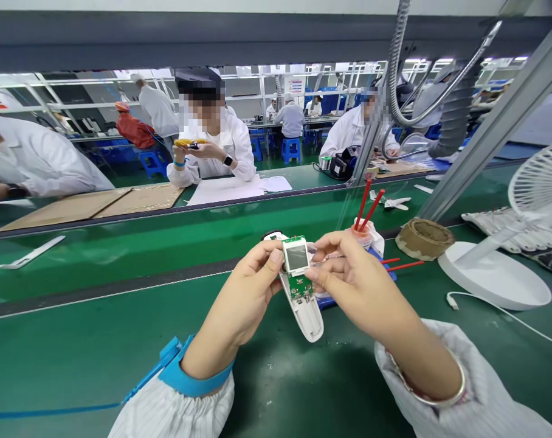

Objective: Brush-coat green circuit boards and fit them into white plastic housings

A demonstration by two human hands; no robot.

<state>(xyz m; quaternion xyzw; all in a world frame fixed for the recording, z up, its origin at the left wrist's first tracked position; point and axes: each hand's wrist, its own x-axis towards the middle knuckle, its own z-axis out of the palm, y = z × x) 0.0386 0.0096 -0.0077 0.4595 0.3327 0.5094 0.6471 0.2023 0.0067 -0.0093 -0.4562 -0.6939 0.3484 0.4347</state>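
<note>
Both hands are raised over the green bench with an opened white plastic handheld housing (pixel 310 321) between them. A green circuit board (pixel 300 286) with a small square display (pixel 297 257) in a white frame lies on the housing's upper part. My left hand (pixel 253 286) is closed around the housing's left side, its thumb against the display's left edge. My right hand (pixel 353 280) is closed at the right edge of the board, thumb and fingertips pinching there. The housing's rounded lower end points down toward me and shows an open hollow. Part of its head is hidden behind the board.
Behind my right hand stands a pot with red sticks (pixel 366 207). Farther right are a tape roll (pixel 424 237), a white fan (pixel 495 274) and its cable. A blue wrist strap (pixel 198 380) trails left. Co-workers sit across the green belt (pixel 121 255), where a white strip (pixel 30 252) lies.
</note>
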